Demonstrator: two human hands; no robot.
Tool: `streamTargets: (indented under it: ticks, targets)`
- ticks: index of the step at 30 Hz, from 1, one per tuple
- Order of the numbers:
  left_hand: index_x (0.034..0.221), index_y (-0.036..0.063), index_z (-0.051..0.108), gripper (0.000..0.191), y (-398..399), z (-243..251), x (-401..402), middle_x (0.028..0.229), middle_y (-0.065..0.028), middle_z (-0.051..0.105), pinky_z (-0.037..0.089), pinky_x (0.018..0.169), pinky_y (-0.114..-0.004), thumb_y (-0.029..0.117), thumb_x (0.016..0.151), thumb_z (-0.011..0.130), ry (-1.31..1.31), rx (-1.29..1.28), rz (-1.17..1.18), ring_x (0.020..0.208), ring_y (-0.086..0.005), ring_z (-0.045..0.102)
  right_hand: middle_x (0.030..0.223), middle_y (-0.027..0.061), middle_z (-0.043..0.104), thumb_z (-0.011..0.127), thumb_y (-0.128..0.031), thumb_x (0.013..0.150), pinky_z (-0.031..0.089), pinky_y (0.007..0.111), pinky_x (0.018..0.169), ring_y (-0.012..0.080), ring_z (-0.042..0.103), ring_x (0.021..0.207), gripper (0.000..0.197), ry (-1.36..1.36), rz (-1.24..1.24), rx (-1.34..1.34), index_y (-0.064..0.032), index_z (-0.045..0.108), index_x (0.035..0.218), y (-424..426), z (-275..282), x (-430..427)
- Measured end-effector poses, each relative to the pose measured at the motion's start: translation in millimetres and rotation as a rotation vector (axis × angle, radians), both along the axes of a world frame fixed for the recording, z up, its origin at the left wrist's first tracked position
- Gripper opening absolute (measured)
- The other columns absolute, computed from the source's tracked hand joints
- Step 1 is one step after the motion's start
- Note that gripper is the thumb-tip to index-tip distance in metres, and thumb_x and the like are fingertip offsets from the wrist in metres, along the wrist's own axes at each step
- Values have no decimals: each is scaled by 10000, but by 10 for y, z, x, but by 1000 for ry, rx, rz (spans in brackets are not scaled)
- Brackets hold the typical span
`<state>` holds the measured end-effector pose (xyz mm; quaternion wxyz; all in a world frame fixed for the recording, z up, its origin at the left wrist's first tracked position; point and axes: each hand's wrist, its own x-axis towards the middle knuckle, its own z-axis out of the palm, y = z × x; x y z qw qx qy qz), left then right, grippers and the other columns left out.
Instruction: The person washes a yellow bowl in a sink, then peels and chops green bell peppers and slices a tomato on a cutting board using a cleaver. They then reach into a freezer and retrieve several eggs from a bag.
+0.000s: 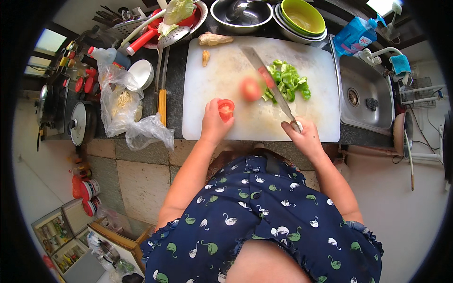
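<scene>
On a white cutting board, my left hand holds a cut tomato half, its cut face showing. My right hand grips the handle of a long knife, whose blade slants up and to the left over the board. A blurred tomato piece lies between my left hand and the blade. Red shows at the blade's middle; whether it is a reflection or tomato I cannot tell. Chopped green pepper is heaped right of and partly behind the blade. Ginger root and a smaller ginger piece sit at the upper left.
Right of the board is a steel sink with a blue soap bottle behind it. A steel bowl and stacked bowls stand beyond the board. Leftward are a spatula with a wooden handle, plastic bags and a white bowl.
</scene>
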<state>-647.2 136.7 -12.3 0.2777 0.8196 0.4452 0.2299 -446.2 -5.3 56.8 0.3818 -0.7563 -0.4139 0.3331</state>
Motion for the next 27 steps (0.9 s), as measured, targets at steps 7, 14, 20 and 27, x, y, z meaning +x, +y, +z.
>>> streamTargets:
  ticks: [7,14,20,27]
  targets:
    - [1089,59,421,457,-40,405,-52,835,-38,539,423,577,-225,111,710,671,-675,-1120,42,704,-107,529,611,119,538,659,-159,738,410,311,517,235,500,526,167,-110,198,70,-31,558,702,19,283,-152]
    - [1192,91,375,433,-61,260,-82,990,-28,500,455,723,-245,335,854,496,-733,-981,-43,865,-82,509,681,125,568,691,-151,643,439,362,544,332,555,644,183,-387,430,136,-61,559,732,36,502,-309]
    - [1193,92,357,398,-186,527,-7,1011,-50,493,441,746,-231,284,865,478,-753,-863,-128,898,-100,507,683,102,566,635,-185,660,454,394,572,307,573,653,180,-477,493,138,-73,526,749,43,553,-324]
    - [1142,82,392,426,-244,617,40,959,-38,505,433,705,-220,170,788,611,-627,-762,-64,822,-96,505,685,104,567,640,-190,657,456,399,578,310,573,653,185,-488,508,119,-76,531,755,-1,570,-307]
